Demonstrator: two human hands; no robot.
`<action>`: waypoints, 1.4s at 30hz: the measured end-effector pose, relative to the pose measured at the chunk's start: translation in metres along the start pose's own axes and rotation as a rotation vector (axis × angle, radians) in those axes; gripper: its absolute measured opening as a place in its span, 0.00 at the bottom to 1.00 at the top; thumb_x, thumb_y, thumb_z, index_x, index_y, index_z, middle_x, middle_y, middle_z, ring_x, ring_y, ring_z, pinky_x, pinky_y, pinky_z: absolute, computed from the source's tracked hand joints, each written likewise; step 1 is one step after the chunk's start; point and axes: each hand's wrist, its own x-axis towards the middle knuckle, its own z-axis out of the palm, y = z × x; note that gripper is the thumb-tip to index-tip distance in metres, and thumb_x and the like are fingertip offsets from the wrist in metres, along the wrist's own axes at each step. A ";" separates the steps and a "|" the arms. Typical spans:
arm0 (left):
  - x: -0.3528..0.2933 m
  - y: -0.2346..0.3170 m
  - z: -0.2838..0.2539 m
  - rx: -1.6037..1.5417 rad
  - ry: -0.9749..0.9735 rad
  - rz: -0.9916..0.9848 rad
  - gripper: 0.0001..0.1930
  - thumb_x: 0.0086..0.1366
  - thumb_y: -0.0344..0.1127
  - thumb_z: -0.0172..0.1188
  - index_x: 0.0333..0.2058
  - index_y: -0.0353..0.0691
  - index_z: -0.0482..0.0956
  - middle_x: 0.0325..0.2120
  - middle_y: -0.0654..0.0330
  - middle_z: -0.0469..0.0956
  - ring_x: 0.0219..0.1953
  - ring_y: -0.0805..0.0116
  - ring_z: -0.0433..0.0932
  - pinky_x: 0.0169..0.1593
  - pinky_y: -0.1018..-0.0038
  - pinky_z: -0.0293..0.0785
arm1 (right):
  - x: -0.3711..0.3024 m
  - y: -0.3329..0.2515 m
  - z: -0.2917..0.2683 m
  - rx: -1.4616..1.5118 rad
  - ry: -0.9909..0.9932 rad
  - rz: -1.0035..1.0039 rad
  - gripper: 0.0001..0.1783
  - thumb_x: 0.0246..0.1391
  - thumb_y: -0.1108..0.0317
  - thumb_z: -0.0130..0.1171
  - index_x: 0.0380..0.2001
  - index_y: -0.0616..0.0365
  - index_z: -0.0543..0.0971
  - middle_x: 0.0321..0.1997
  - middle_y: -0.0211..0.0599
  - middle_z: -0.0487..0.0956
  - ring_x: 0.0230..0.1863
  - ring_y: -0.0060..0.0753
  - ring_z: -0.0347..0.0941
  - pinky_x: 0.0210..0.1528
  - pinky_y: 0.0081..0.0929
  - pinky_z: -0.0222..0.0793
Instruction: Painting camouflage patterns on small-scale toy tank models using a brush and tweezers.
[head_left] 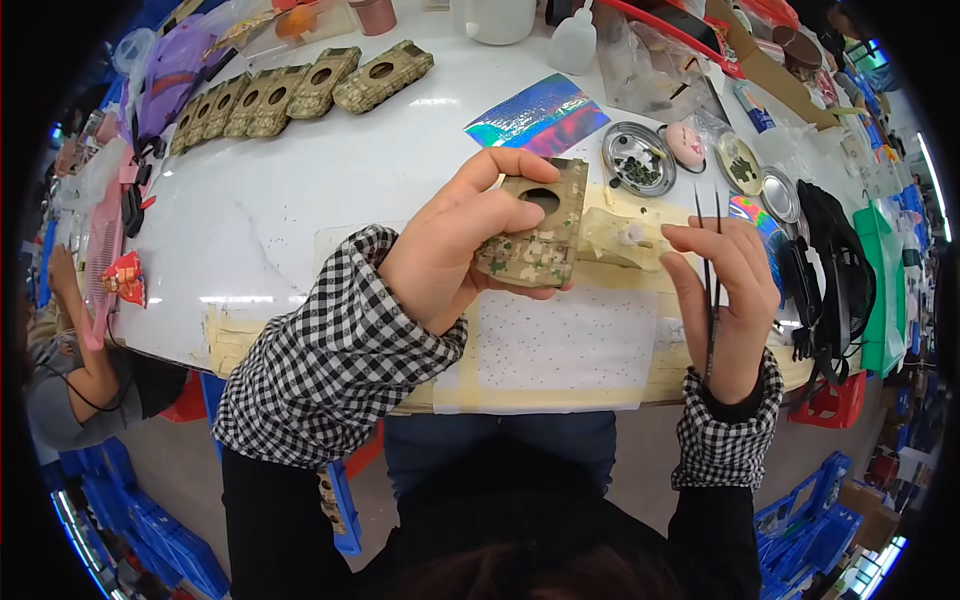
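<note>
My left hand [450,230] grips a camouflage-patterned toy tank hull [535,250] above the table, its round hole facing up and my thumb at the hole's rim. My right hand [735,285] is to the right of it, thumb and index finger a little apart. Black tweezers [712,270] are held in that hand, their two tips spread and pointing to the far side. Between the hands sits a yellowish block [615,240] with a pale lump on top. Below the hull lies a white sheet [565,350] dotted with small dark specks.
Several similar hulls [380,78] stand in a row at the far left. A round metal dish [640,180] holds small dark green parts, beside a second dish [742,172]. A holographic sheet [540,112], a squeeze bottle [573,40] and a green tray [885,290] are also around. Another person [75,370] sits at left.
</note>
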 end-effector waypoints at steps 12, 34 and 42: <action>0.000 0.000 0.003 -0.047 0.006 0.004 0.18 0.59 0.33 0.44 0.50 0.44 0.60 0.42 0.47 0.72 0.31 0.59 0.79 0.32 0.73 0.77 | 0.006 -0.010 -0.004 0.049 0.162 -0.055 0.11 0.40 0.78 0.66 0.31 0.60 0.79 0.29 0.39 0.77 0.32 0.37 0.73 0.35 0.28 0.68; 0.000 -0.005 0.003 -0.110 -0.077 0.013 0.17 0.59 0.29 0.44 0.48 0.42 0.62 0.46 0.52 0.69 0.40 0.62 0.76 0.39 0.65 0.79 | 0.015 -0.031 0.025 0.770 -0.023 0.121 0.04 0.55 0.77 0.55 0.35 0.63 0.74 0.31 0.33 0.77 0.30 0.21 0.69 0.35 0.17 0.64; 0.000 -0.005 0.002 -0.111 -0.092 0.018 0.17 0.59 0.29 0.44 0.48 0.42 0.62 0.47 0.52 0.69 0.43 0.63 0.75 0.40 0.64 0.79 | 0.015 -0.030 0.026 0.755 -0.014 0.114 0.03 0.55 0.77 0.55 0.34 0.62 0.75 0.31 0.34 0.77 0.29 0.21 0.68 0.34 0.17 0.64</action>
